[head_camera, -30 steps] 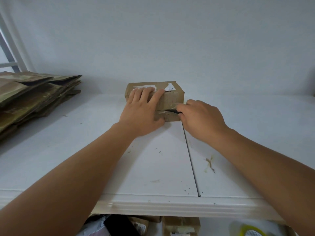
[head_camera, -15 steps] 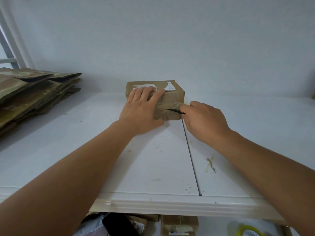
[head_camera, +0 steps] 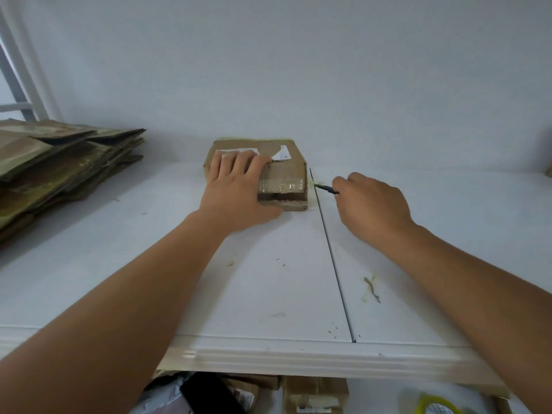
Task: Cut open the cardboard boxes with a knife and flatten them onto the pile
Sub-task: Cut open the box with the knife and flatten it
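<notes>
A small brown cardboard box (head_camera: pixel 286 177) with torn white labels sits on the white table (head_camera: pixel 268 294) near the back wall. My left hand (head_camera: pixel 236 192) lies over its left half, fingers spread on top and palm against the front face. A slit runs along the taped front face of the box. My right hand (head_camera: pixel 370 201) grips a small dark knife (head_camera: pixel 327 188) just right of the box, its tip pointing left and clear of the cardboard. A pile of flattened cardboard (head_camera: pixel 56 168) lies at the far left of the table.
A seam (head_camera: pixel 331 258) runs front to back across the table under the knife. A stain (head_camera: pixel 372 289) marks the surface on the right. Below the front edge are more boxes (head_camera: pixel 315 395), a dark object and a yellow tape roll (head_camera: pixel 436 406).
My right hand has pulled the knife out of the box's front face and away to the right. My left hand stays on the box.
</notes>
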